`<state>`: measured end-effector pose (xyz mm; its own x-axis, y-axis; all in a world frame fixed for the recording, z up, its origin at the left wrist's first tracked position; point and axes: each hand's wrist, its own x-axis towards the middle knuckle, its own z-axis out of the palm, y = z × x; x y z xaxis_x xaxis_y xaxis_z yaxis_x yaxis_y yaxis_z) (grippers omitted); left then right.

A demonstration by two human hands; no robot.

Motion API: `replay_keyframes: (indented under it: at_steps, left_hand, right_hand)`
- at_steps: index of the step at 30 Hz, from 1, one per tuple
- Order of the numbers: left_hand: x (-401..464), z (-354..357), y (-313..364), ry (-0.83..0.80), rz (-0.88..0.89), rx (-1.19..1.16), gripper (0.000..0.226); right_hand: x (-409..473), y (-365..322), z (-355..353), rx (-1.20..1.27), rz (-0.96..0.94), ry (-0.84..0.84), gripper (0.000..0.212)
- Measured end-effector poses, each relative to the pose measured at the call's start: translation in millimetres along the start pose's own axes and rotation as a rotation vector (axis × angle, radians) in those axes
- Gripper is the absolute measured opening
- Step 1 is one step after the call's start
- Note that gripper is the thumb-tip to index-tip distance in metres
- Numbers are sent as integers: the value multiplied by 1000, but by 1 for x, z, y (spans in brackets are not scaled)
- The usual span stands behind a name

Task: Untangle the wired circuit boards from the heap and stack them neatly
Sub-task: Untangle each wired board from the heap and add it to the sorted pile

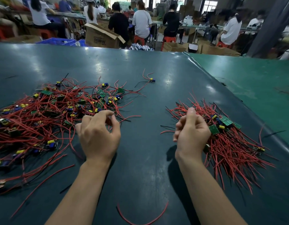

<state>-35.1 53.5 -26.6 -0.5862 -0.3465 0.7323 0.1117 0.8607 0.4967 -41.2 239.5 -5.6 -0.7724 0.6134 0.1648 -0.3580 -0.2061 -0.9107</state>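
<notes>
Dark green glossy table point(140, 70) | left: tangled heap point(51, 114) of small green boards, thin red wires | right: gathered stack point(230, 143) | left hand point(98, 135) fingers loosely curled, empty | right hand point(191, 132) half-curled, touching stack; grip unclear

We look through a single wide-angle camera worn on the person's head, facing forward and down onto the dark green table point(148, 159). It sits close above the table's near edge, both forearms reaching in from below. Beyond the table's far edge the view takes in seated workers point(141, 23).
</notes>
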Motion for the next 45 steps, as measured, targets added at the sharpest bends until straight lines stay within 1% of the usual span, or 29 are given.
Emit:
replay_keyframes:
  at_steps: [3, 6, 10, 14, 17, 19, 21, 25, 30, 34, 38, 43, 45]
  left_hand:
    - [0, 0, 0, -11, -25, 23, 8]
    - [1, 3, -4, -84, -98, 104, 12]
    - [2, 5, -7, -169, -171, 160, 19]
    - [5, 5, -11, -333, -267, 241, 42]
    - [4, 7, -12, -409, -257, 344, 37]
    - [4, 6, -12, -393, -258, 326, 29]
    - [5, 6, -14, -360, -262, 247, 24]
    - [5, 2, -14, -279, -285, 72, 28]
    - [5, -3, -12, -183, -269, 30, 18]
    - [0, -5, -10, -214, -260, 29, 10]
    - [-3, -10, -9, -228, -236, 25, 10]
    - [8, -24, -16, -264, -100, 111, 11]
    - [26, -29, -26, -296, -84, 190, 13]
  right_hand:
    - [-10, 2, 2, -165, -187, -144, 44]
    - [-16, 5, 3, -300, -286, -236, 47]
    - [-18, 11, 4, -345, -280, -268, 50]
    - [-13, 17, 0, -343, -184, -243, 46]
    - [-9, 22, -1, -325, -127, -256, 44]
    - [-7, 24, -1, -311, -105, -262, 43]
    - [-5, 26, -2, -309, -97, -265, 43]
    - [-3, 27, -1, -314, -88, -261, 42]
    - [1, 33, -3, -298, -45, -225, 46]
    - [1, 37, -5, -339, -81, -234, 46]
    - [0, 37, -7, -402, -111, -278, 45]
    - [-2, 36, -10, -489, -146, -322, 45]
    - [-3, 36, -11, -540, -165, -359, 45]
